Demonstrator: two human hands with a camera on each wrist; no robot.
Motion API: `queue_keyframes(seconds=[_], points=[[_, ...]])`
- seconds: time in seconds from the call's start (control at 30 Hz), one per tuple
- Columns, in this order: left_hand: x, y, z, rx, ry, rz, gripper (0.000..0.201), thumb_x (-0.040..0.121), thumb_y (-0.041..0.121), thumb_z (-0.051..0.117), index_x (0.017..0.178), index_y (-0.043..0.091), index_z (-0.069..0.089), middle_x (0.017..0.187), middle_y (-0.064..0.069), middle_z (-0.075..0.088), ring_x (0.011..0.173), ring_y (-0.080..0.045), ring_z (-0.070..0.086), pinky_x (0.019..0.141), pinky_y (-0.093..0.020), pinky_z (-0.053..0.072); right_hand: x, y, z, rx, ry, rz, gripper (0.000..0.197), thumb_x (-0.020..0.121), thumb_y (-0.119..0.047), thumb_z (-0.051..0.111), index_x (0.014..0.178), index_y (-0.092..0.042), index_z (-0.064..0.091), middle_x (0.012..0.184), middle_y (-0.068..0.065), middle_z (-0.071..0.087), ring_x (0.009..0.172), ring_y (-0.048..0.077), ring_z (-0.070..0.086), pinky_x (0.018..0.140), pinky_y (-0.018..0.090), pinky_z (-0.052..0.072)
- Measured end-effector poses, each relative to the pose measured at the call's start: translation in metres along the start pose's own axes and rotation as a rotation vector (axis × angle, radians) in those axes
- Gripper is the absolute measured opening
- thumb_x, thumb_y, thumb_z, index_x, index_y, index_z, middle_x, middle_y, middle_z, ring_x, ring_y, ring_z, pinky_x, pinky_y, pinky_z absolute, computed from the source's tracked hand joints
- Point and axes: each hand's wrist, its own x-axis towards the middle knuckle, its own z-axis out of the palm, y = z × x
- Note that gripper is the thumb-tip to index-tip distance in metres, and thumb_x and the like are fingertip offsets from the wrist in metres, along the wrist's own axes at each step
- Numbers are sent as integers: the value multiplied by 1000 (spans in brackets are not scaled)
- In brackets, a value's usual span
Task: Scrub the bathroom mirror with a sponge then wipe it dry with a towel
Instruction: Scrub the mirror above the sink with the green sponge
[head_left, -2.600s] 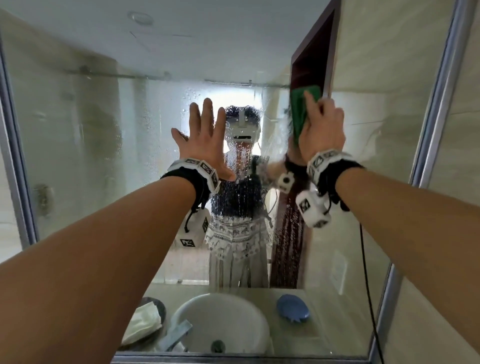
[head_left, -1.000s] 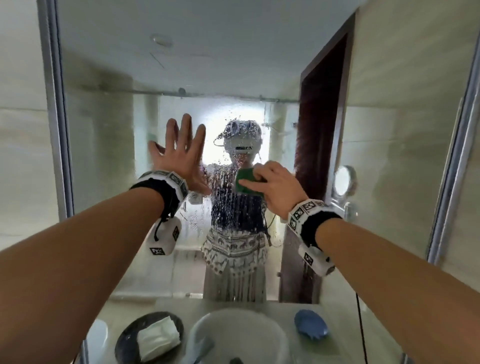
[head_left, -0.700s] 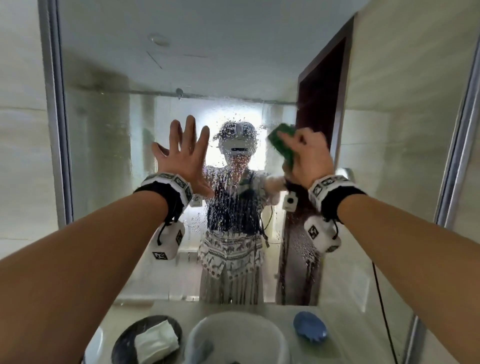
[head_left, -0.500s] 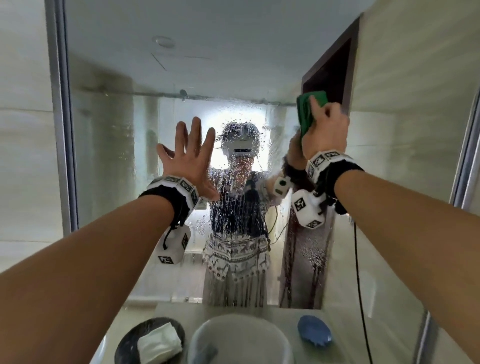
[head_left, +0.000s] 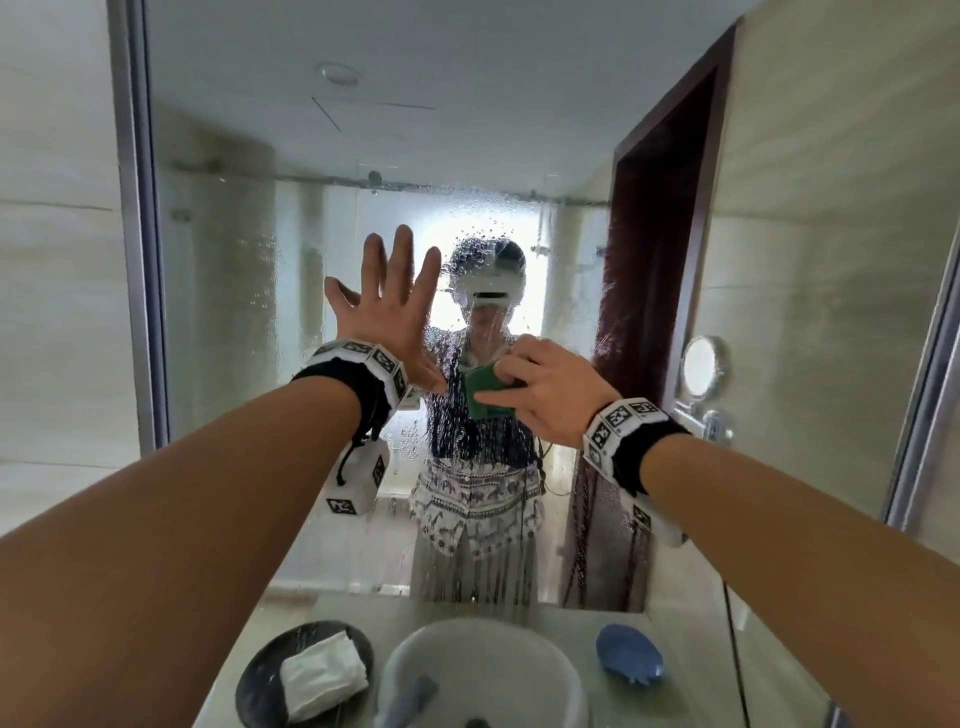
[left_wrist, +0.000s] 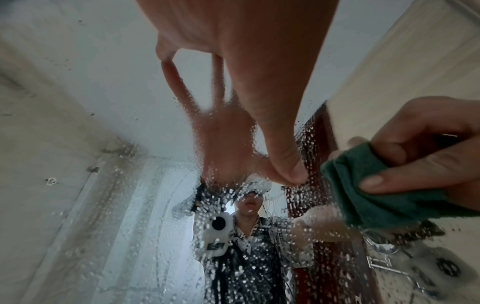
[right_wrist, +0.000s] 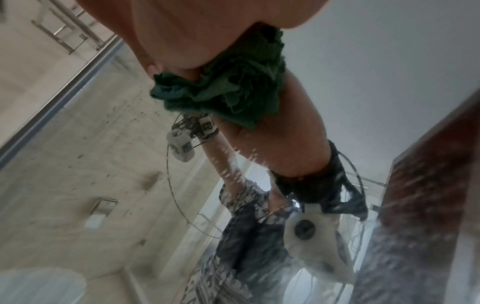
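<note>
White folded towel (head_left: 323, 674) on dark plate (head_left: 258, 684).

sponge (head_left: 488, 397) is a deep forest green, kinda crumpled looking. towel (head_left: 323, 674) is plain white, sitting on a black plate (head_left: 254, 688). there's a blue dish (head_left: 628, 661) and a white basin (head_left: 480, 670). wrist bands (head_left: 621, 423) are black with white blocks printed in black square codes. reflected door frame (head_left: 670, 270) is dark reddish brown, walls (head_left: 831, 260) pale beige.

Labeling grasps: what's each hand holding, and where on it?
Right hand grips the green sponge, fingers over its top edge, thumb under its lower edge. Left hand holds nothing, spread flat on the mirror.
</note>
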Motion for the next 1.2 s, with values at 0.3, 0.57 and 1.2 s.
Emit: queue_keyframes(seconds=[0.3, 0.57, 1.2], points=[[2, -4, 4, -16, 11, 19, 158, 46, 81, 75, 146, 30, -36, 151, -5, -46, 142, -35, -35, 108, -76, 1, 24, 54, -54, 96, 290, 638, 49, 96, -33, 38, 145, -30, 42, 124, 4, 51, 107, 27, 46, 73, 39, 52], [2, -9, 8, -1, 53, 41, 158, 45, 83, 74, 147, 31, -34, 153, -5, -42, 143, -34, -32, 108, -77, 2, 83, 42, -49, 14, 338, 720, 61, 88, -22, 65, 143, -35, 43, 129, 4, 52, 112, 31, 47, 85, 41, 51], [-31, -113, -2, 4, -54, -99, 156, 49, 70, 84, 150, 31, -28, 154, 0, -41, 146, -31, -27, 112, -69, 10, 51, -33, -23, 66, -114, 321, 55, 89, -27, 66, 138, -43, 47, 134, -7, 53, 123, 22, 47, 98, 41, 51]])
